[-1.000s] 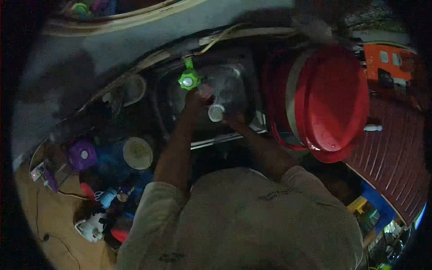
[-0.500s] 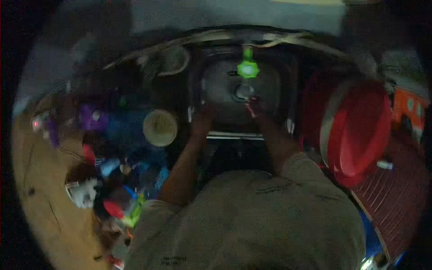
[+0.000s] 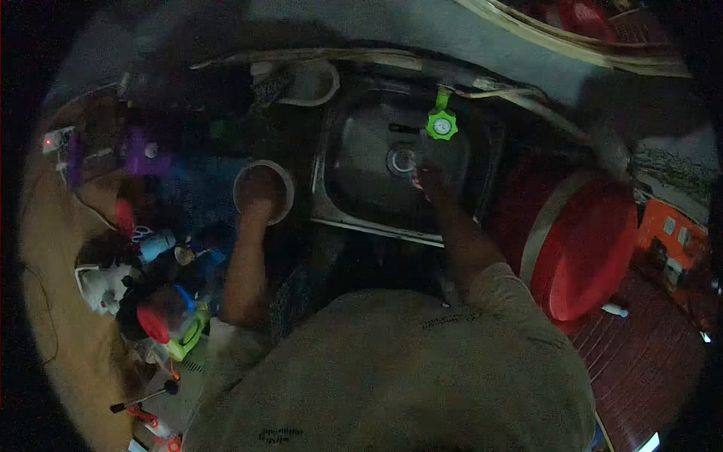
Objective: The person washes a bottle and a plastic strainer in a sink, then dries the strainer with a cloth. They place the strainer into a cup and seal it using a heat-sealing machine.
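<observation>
My left hand [image 3: 260, 185] reaches down into a round, pale-rimmed tub [image 3: 288, 191] left of the sink. Its fingers are inside the tub and too dark to make out. Over the metal sink [image 3: 361, 143], my right hand [image 3: 425, 181] hangs beside the round drain [image 3: 403, 160]. Its fingers are loosely bent, and nothing shows in them. Just above that hand is a tap with a bright green, star-shaped knob [image 3: 441, 126]. A short dark bar [image 3: 405, 128] sticks out left of the knob.
To the right stands a large red tub [image 3: 595, 248], near an orange box [image 3: 670, 233]. Behind the sink's left corner sits another pale-rimmed container [image 3: 316, 83]. At left lie a purple item [image 3: 147, 151], a white appliance [image 3: 105, 286], a jar with a red lid [image 3: 154, 322] and scissors [image 3: 141, 233].
My left hand has moved from the sink's left side into the pale-rimmed tub. The right hand stays over the sink, its fingers more bent. The view has turned slightly.
</observation>
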Action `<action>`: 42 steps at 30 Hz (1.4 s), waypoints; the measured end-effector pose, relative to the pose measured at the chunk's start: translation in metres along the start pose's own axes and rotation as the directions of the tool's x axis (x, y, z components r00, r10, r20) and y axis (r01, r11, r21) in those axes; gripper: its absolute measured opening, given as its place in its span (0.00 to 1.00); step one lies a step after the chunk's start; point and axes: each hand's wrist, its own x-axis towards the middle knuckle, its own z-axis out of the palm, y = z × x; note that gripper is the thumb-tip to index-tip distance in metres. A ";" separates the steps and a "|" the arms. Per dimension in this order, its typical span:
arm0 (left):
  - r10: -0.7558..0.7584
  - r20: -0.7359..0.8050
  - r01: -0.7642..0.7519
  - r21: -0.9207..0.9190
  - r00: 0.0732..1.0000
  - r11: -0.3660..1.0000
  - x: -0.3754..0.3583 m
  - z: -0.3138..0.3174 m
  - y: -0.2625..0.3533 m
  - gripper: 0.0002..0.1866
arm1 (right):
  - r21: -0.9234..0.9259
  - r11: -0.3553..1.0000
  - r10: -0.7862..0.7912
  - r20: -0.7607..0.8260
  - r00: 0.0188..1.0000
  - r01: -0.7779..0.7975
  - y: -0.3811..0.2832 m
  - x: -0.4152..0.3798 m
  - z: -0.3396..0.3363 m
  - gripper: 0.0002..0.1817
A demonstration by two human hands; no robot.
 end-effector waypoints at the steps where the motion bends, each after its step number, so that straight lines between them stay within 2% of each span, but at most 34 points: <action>1: 0.010 -0.012 -0.011 -0.054 1.000 0.998 0.000 0.005 -0.009 0.27 | -0.074 0.997 -0.008 0.018 1.000 0.009 -0.013 -0.002 0.006 0.16; 2: 0.021 -0.023 -0.023 -0.108 1.000 0.994 -0.001 0.009 -0.017 0.28 | -0.146 0.989 -0.013 0.038 0.999 0.018 -0.025 -0.003 0.014 0.16; 3: -0.097 -0.085 0.052 -0.424 0.992 0.904 -0.003 0.015 -0.028 0.27 | -0.217 0.975 -0.028 0.053 0.998 0.039 -0.037 -0.003 0.022 0.16; 4: -0.229 -0.107 0.092 -0.695 0.968 0.713 -0.007 0.016 -0.033 0.28 | -0.284 0.957 -0.044 0.066 0.997 0.061 -0.049 -0.002 0.030 0.17; 5: -0.233 -0.104 0.097 -0.694 0.967 0.713 -0.022 -0.005 -0.028 0.28 | -0.340 0.937 -0.060 0.079 0.995 0.084 -0.061 -0.001 0.037 0.17; 7: -0.149 -0.132 0.069 -0.478 0.980 0.876 -0.070 -0.096 -0.003 0.20 | -0.435 0.891 -0.094 0.096 0.991 0.127 -0.078 -0.004 0.046 0.18; 8: -0.149 -0.129 0.070 -0.477 0.981 0.876 -0.087 -0.126 0.006 0.20 | -0.477 0.867 -0.109 0.103 0.989 0.145 -0.088 -0.006 0.049 0.19; 9: -0.180 -0.268 -0.026 -0.620 0.946 0.784 -0.101 -0.152 0.015 0.18 | -0.512 0.843 -0.124 0.112 0.986 0.165 -0.095 -0.009 0.051 0.19; 11: -0.235 -0.396 -0.147 -0.728 0.888 0.670 -0.108 -0.170 0.042 0.16 | -0.580 0.788 -0.160 0.131 0.978 0.207 -0.109 -0.021 0.054 0.20; 13: -0.065 -0.502 -0.308 -0.622 0.862 0.720 -0.101 -0.179 0.072 0.16 | -0.643 0.723 -0.196 0.156 0.968 0.250 -0.120 -0.035 0.059 0.21; 15: -0.010 -0.216 -0.176 -0.820 0.976 0.544 -0.075 -0.173 0.122 0.19 | -0.713 0.637 -0.228 0.186 0.956 0.291 -0.128 -0.051 0.066 0.22; 16: 0.045 -0.365 -0.324 -0.754 0.930 0.571 -0.059 -0.143 0.150 0.19 | -0.747 0.586 -0.246 0.205 0.947 0.314 -0.130 -0.058 0.069 0.22; 17: 0.166 -0.150 -0.223 -0.694 0.975 0.684 -0.039 -0.147 0.181 0.21 | -0.774 0.535 -0.262 0.229 0.938 0.338 -0.133 -0.064 0.073 0.22; 18: 0.216 -0.159 -0.267 -0.638 0.963 0.722 -0.021 -0.124 0.209 0.21 | -0.796 0.482 -0.279 0.258 0.925 0.367 -0.135 -0.070 0.076 0.23; 20: 0.162 -0.433 -0.396 -0.529 0.886 0.751 0.008 -0.070 0.250 0.23 | -0.819 0.378 -0.332 0.316 0.889 0.432 -0.129 -0.079 0.072 0.24; 22: 0.057 -0.674 -0.444 -0.418 0.737 0.793 0.026 -0.036 0.271 0.24 | -0.833 0.181 -0.532 0.363 0.765 0.522 -0.080 -0.059 0.063 0.24; 23: 0.055 -0.450 -0.343 -0.590 0.891 0.731 0.022 -0.045 0.271 0.25 | -0.581 0.557 -0.529 0.303 0.792 0.594 -0.060 -0.049 0.055 0.25; 24: 0.085 -0.201 -0.207 -0.727 0.976 0.655 0.019 -0.051 0.277 0.26 | -0.208 0.819 -0.482 0.254 0.838 0.534 -0.053 -0.043 0.053 0.26; 25: 0.056 -0.198 -0.186 -0.734 0.979 0.653 0.018 -0.040 0.299 0.26 | -0.206 0.813 -0.484 0.282 0.828 0.545 -0.068 -0.045 0.060 0.26; 26: -0.170 -0.336 -0.182 -0.795 0.926 0.579 0.021 -0.013 0.329 0.27 | -0.680 0.596 -0.304 0.300 0.904 0.426 -0.093 -0.053 0.066 0.26; 27: -0.386 -0.438 -0.212 -0.838 0.812 0.503 0.031 0.011 0.349 0.28 | -0.937 0.139 -0.112 0.307 0.945 0.321 -0.123 -0.063 0.074 0.26; 28: -0.396 -0.445 -0.214 -0.836 0.803 0.506 0.048 0.027 0.354 0.28 | -0.947 0.028 -0.133 0.315 0.940 0.321 -0.124 -0.067 0.078 0.26; 30: -0.196 -0.023 -0.043 -0.994 0.980 -0.099 0.079 0.040 0.353 0.28 | -0.940 -0.044 -0.229 0.340 0.912 0.340 -0.110 -0.069 0.082 0.25; 31: -0.206 -0.030 -0.052 -0.994 0.978 -0.100 0.080 0.038 0.358 0.28 | -0.936 -0.070 -0.271 0.351 0.896 0.346 -0.107 -0.070 0.083 0.25; 32: -0.429 -0.132 -0.431 -0.519 0.894 -0.738 0.071 0.035 0.368 0.30 | -0.932 -0.098 -0.302 0.361 0.882 0.348 -0.102 -0.066 0.083 0.25; 33: -0.543 -0.067 -0.547 -0.086 0.837 -0.833 0.066 0.034 0.374 0.31 | -0.929 -0.126 -0.332 0.369 0.868 0.347 -0.098 -0.062 0.082 0.25; 34: -0.646 -0.002 -0.603 0.354 0.764 -0.715 0.062 0.034 0.382 0.32 | -0.925 -0.159 -0.353 0.379 0.856 0.344 -0.096 -0.057 0.081 0.25; 35: -0.704 -0.033 -0.700 -0.141 0.710 -0.700 0.057 0.030 0.387 0.31 | -0.920 -0.198 -0.370 0.390 0.843 0.338 -0.094 -0.052 0.081 0.25; 36: -0.736 -0.091 -0.628 -0.597 0.671 -0.499 0.055 0.025 0.391 0.30 | -0.914 -0.241 -0.387 0.399 0.831 0.327 -0.093 -0.047 0.080 0.25; 37: -0.737 -0.157 -0.401 -0.901 0.657 -0.166 0.055 0.021 0.395 0.28 | -0.906 -0.287 -0.400 0.408 0.821 0.311 -0.095 -0.043 0.078 0.25; 38: -0.709 -0.214 -0.083 -0.973 0.672 0.216 0.055 0.018 0.400 0.27 | -0.899 -0.323 -0.412 0.415 0.811 0.296 -0.096 -0.037 0.076 0.25; 39: -0.662 -0.249 0.240 -0.796 0.707 0.556 0.058 0.016 0.400 0.25 | -0.901 -0.329 -0.430 0.410 0.804 0.284 -0.096 -0.034 0.074 0.25; 40: -0.663 -0.254 0.233 -0.799 0.704 0.554 0.062 0.013 0.393 0.25 | -0.905 -0.321 -0.436 0.402 0.805 0.278 -0.101 -0.026 0.075 0.25; 42: -0.407 -0.004 0.124 -0.950 0.913 0.287 0.071 0.003 0.358 0.26 | -0.928 -0.228 -0.457 0.369 0.809 0.295 -0.107 -0.022 0.067 0.25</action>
